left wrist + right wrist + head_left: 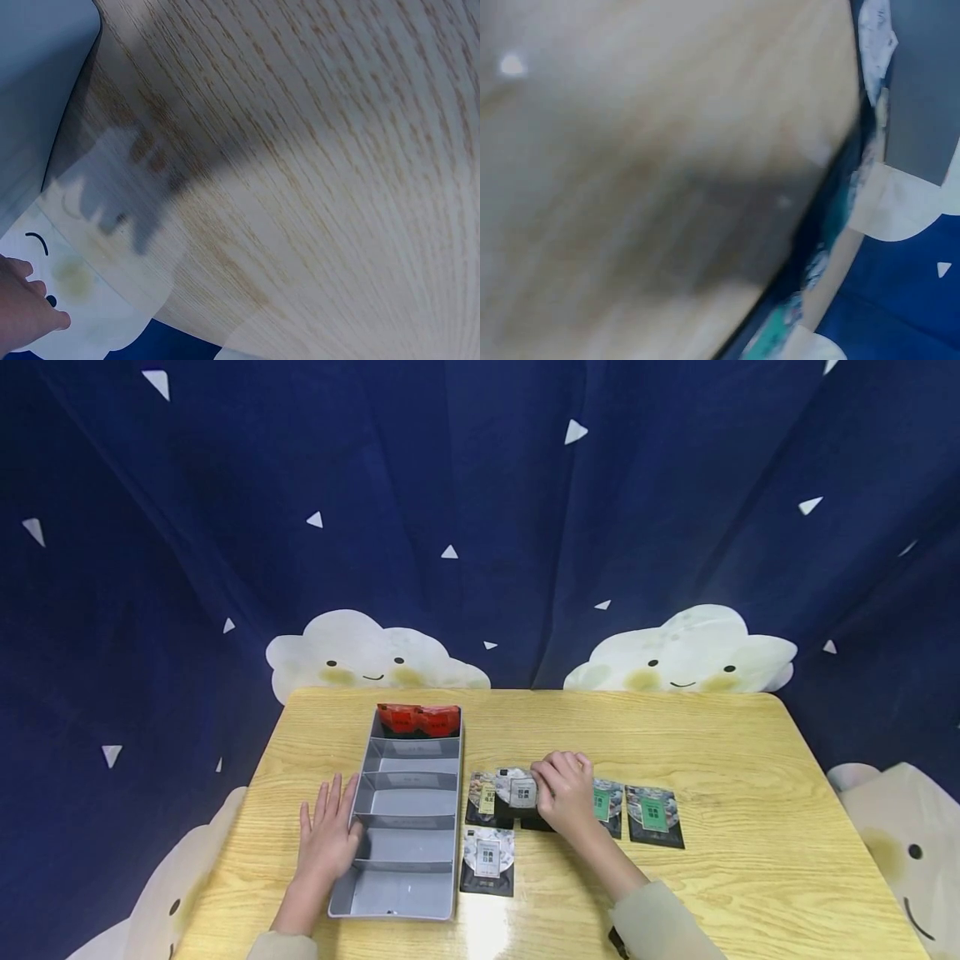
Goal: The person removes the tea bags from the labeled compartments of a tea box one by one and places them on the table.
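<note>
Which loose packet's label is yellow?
The black rectangular packet at the far row's left end, beside the grey plastic tray; others' visible labels are silver or green.

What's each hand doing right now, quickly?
Left hand: open, fingers spread, at the left side of the grey tray.
Right hand: closed, holding a grey-labelled packet.

The left wrist view shows the grip (24, 306), a shadowed tabletop (322, 202) and, apparently, a grey box (41, 82).
</note>
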